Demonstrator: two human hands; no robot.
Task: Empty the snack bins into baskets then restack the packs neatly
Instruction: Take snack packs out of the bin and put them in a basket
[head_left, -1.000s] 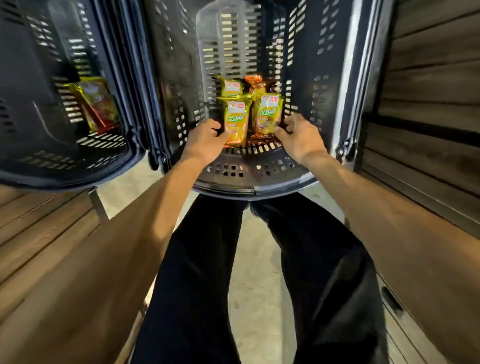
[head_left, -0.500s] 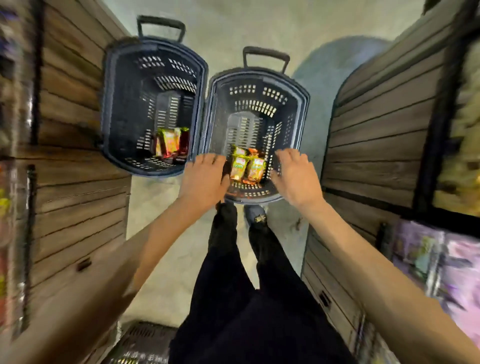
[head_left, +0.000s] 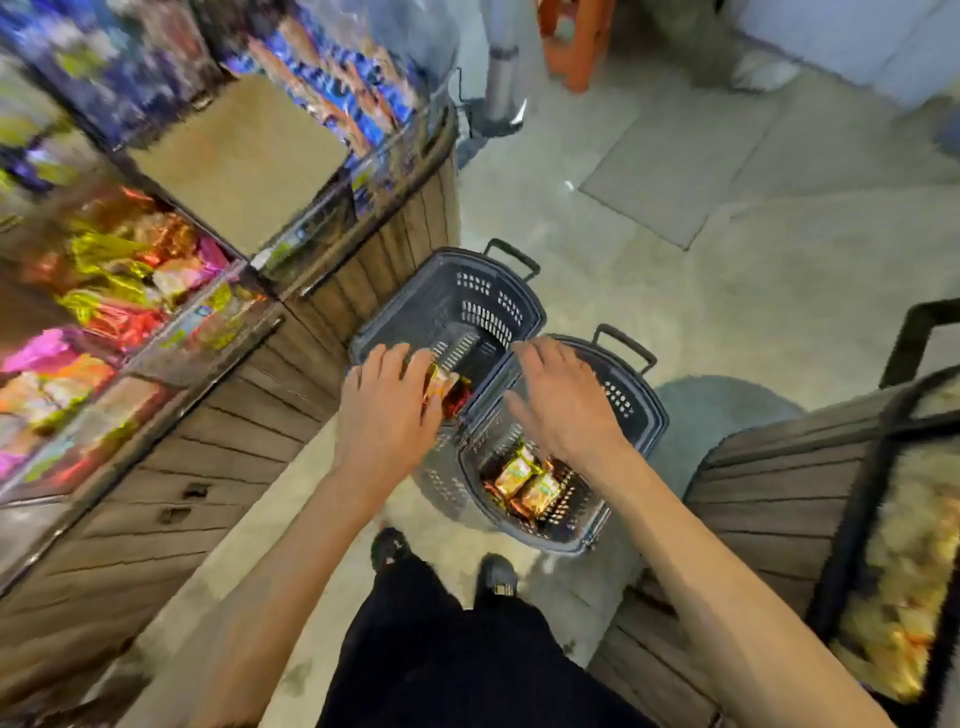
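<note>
Two dark plastic baskets stand side by side on the floor in front of my feet. The left basket (head_left: 467, 306) holds a few red and gold snack packs (head_left: 448, 391). The right basket (head_left: 631, 410) holds several yellow and orange snack packs (head_left: 524, 480) at its bottom. My left hand (head_left: 387, 410) hovers above the left basket's near rim, fingers spread, holding nothing. My right hand (head_left: 563, 400) hovers above the right basket with straight fingers, also holding nothing.
A wooden display stand (head_left: 218, 467) with bins of colourful snack packs (head_left: 119, 291) runs along the left. One bin (head_left: 234, 156) shows a bare brown bottom. Another wooden stand (head_left: 779, 499) with a snack bin (head_left: 904, 561) is at the right. Concrete floor (head_left: 727, 291) lies ahead.
I have risen from crouching over the baskets; both hands let go of the packs in the right basket and lifted. The view swung, so the left stand's bins are now visible.
</note>
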